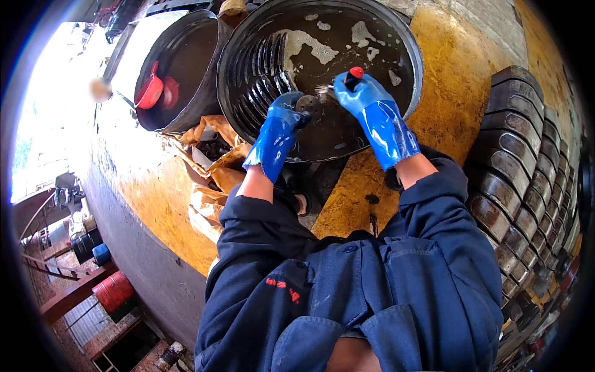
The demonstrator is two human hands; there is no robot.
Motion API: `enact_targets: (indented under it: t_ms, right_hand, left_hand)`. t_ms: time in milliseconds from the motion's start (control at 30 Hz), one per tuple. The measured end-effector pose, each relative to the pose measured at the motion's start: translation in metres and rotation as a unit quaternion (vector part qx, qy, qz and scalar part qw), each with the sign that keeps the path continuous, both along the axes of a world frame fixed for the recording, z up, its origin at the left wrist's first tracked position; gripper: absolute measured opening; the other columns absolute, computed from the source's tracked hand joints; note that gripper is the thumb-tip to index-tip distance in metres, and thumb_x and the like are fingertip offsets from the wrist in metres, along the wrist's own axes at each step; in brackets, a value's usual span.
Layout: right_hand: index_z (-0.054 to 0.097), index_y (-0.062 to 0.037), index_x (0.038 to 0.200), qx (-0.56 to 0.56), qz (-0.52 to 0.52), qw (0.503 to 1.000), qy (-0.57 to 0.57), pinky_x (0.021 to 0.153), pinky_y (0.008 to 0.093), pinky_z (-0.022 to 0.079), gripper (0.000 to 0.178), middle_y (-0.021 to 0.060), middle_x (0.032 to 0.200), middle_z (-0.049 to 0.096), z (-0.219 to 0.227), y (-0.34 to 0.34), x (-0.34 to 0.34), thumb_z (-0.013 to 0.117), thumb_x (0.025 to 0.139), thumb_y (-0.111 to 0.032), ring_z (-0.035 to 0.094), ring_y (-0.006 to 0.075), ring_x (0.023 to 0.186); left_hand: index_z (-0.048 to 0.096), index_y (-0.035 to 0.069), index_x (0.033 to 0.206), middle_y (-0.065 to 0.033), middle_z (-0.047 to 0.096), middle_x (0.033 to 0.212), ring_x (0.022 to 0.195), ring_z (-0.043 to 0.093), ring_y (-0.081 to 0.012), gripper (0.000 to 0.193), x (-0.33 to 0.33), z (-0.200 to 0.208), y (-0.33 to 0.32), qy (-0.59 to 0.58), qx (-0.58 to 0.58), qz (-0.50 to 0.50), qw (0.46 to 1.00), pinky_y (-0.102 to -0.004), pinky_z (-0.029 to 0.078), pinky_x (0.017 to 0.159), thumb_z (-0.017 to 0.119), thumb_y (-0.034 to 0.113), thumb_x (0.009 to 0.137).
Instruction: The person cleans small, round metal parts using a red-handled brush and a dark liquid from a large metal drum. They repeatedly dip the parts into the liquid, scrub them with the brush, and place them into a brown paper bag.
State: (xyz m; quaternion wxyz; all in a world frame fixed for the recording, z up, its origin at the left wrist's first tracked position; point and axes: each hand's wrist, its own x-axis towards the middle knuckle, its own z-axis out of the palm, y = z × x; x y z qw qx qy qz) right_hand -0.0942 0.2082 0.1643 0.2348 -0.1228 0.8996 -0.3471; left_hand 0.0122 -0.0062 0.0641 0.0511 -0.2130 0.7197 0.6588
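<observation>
A wide dark round tub (418,68) of murky, foam-flecked liquid lies in front of me. Over its near half, my left hand (280,121), in a blue rubber glove, is closed around a small round metal piece (308,107) with holes in its face. My right hand (364,93), gloved the same way, grips a brush (356,72) by its dark, red-ended handle. The pale bristles (322,90) point left, just above the metal piece; whether they touch it I cannot tell. Several curved, ribbed dark metal parts (257,87) sit in the tub's left side.
A smaller tub (214,68) of brownish liquid stands at the left, with a red scoop (149,93) at its edge. Crumpled brown wrapping (207,204) lies near my left forearm. Stacked metal blocks (508,161) line the right side. A red drum (116,294) stands far left.
</observation>
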Motion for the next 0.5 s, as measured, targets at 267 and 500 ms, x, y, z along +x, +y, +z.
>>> enact_targets:
  t_ms: [267,500]
  right_hand:
    - [0.071,-0.0176,0.104,-0.014,0.015,0.973,0.229,0.085,0.0467,0.057,0.019,0.0153,0.101,0.073,-0.068,0.025,0.043,0.068,0.089,-0.029,0.069,0.0382,0.096]
    - [0.074,-0.0131,0.102,-0.142,0.047,0.941,0.304,0.081,0.0430,0.059,0.018,0.0131,0.098,0.075,-0.086,0.035,0.065,0.076,0.084,-0.015,0.072,0.0356,0.091]
  left_hand:
    - [0.070,0.010,0.124,-0.0077,0.075,0.113,0.101,0.072,-0.0179,0.053,-0.014,0.037,0.005,0.076,-0.229,0.003,0.970,-0.0319,0.057,0.091,0.085,0.004,0.073]
    - [0.074,0.014,0.110,-0.0147,0.075,0.096,0.090,0.073,-0.0331,0.026,-0.012,0.063,0.014,0.169,-0.311,0.072,0.932,-0.0376,0.057,0.082,0.079,0.016,0.084]
